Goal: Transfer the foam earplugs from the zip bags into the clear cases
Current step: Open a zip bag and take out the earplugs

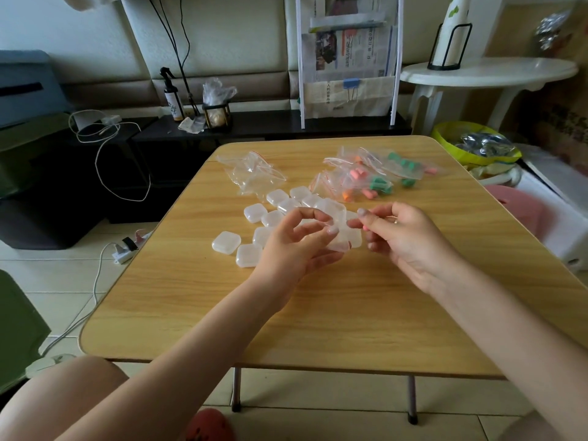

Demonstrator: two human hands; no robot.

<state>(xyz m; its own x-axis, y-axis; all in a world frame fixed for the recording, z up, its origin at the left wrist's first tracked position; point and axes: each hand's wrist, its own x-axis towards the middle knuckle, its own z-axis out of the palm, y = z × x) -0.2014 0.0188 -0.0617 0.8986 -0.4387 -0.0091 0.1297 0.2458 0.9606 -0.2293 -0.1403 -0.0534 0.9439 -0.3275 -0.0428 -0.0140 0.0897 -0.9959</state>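
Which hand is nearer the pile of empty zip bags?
Left. The left hand sits below and slightly right of the empty zip bags; the right hand is farther right, below the filled bags.

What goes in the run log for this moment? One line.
left hand: holds open clear plastic case | right hand: pinches pink foam earplug | filled zip bags: waiting

On the tabletop (318, 313) I see the clear cases (254, 214) clustered mid-surface. Behind them to the left lie the empty zip bags (251, 173); behind to the right, the filled zip bags (375, 176) with foam earplugs (378, 183) inside. My left hand (299, 249) and right hand (404, 237) sit just before the cluster.
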